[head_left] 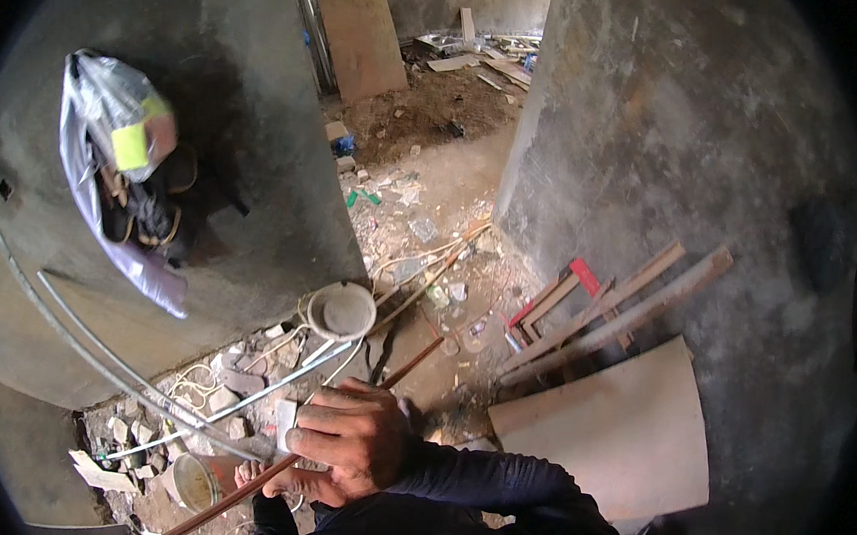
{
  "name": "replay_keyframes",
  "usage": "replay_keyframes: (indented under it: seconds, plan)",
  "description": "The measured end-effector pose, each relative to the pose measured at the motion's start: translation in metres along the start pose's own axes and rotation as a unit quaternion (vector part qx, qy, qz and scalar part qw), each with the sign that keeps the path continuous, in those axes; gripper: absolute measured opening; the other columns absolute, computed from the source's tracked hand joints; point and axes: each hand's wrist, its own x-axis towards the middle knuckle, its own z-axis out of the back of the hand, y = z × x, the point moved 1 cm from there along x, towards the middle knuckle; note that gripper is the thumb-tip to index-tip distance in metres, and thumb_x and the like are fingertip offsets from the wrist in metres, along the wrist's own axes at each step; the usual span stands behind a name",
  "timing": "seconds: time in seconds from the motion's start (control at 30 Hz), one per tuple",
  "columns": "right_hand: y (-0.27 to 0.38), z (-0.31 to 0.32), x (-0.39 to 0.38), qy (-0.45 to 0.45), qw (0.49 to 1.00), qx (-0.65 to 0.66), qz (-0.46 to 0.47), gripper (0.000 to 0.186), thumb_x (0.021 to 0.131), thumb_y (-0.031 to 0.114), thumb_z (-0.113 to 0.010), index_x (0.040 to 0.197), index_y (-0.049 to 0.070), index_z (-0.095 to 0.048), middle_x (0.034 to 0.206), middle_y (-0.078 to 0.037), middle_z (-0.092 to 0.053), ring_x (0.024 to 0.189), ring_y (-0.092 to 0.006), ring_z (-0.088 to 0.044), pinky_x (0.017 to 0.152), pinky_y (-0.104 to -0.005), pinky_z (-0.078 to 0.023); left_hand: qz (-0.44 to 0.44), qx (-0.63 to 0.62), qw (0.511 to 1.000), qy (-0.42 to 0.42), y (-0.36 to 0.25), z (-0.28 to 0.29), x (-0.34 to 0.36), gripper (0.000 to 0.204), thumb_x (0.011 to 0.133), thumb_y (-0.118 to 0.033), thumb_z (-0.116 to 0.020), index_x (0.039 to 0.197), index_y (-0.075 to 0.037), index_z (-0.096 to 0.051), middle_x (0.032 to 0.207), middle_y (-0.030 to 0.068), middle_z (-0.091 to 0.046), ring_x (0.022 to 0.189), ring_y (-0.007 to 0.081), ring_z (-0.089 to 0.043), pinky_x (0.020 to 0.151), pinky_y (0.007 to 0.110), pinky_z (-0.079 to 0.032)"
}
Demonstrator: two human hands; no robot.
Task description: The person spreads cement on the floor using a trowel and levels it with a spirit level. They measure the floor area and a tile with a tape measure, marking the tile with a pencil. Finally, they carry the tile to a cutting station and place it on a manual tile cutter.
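Observation:
A long, thin reddish-brown strip [212, 515] slants from the lower left up to the middle, where its far end stands free. My right hand [354, 440] is closed over the strip, its fingers pointing left and its thumb lying along it. At those fingertips a small pale flat piece [284, 423] sticks out; whether it is paper or cloth I cannot tell. Lower and to the left, my left hand [251, 472] shows only in part, its fingers curled at the strip. A tan bucket [201, 482] stands just beside it.
Rubble [138, 436] and pale pipes [274, 389] lie at the left, by a grey bucket [341, 310]. Bags [122, 141] hang on the left wall. At the right, wooden pieces [622, 314] and a pale board [615, 426] lean by the wall. A doorway opens ahead onto debris.

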Motion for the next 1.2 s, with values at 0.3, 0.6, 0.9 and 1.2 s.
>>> replay_keyframes:
  seconds: [0.3,0.6,0.9,1.2]
  plan:
    - [-0.222,0.086,0.09,0.019,0.999,-0.033,-0.009,0.044,0.076,0.048,-0.078,0.066,0.011,-0.057,0.066,0.0,-0.049,0.062,-0.0184,-0.052,0.056,-0.0342,-0.038,0.013,-0.028,1.0,-0.006,0.196,-0.128,0.149,0.042,0.101,-0.041,-0.037,0.066,-0.019,-0.047,0.06,-0.0032,-0.049,0.057,0.0123,-0.047,0.063,0.035,-0.041]
    - [-0.443,0.186,0.192,0.013,1.0,-0.011,-0.001,0.044,0.075,0.049,-0.078,0.066,0.011,-0.056,0.069,0.0,-0.05,0.063,-0.0171,-0.053,0.055,-0.0335,-0.035,0.031,-0.031,0.999,0.013,0.365,-0.264,0.291,0.042,0.1,-0.041,-0.037,0.065,-0.02,-0.047,0.06,-0.0035,-0.049,0.056,0.012,-0.047,0.061,0.036,-0.041]
    - [-0.702,0.267,0.263,0.048,0.987,0.117,0.095,0.047,0.08,0.052,-0.072,0.068,0.012,-0.051,0.069,-0.001,-0.045,0.064,-0.0197,-0.051,0.056,-0.0355,-0.036,-0.022,-0.013,1.0,-0.016,0.55,-0.393,0.424,0.042,0.1,-0.041,-0.038,0.065,-0.02,-0.047,0.06,-0.0037,-0.05,0.055,0.0118,-0.048,0.06,0.036,-0.042]
    - [-0.944,0.314,0.381,0.038,0.975,0.185,0.114,0.045,0.072,0.047,-0.076,0.063,0.012,-0.049,0.068,-0.001,-0.046,0.07,-0.0223,-0.053,0.059,-0.0363,-0.037,-0.054,-0.008,0.997,-0.047,0.712,-0.541,0.594,0.042,0.1,-0.041,-0.038,0.064,-0.02,-0.047,0.06,-0.004,-0.05,0.053,0.0116,-0.049,0.059,0.037,-0.042]
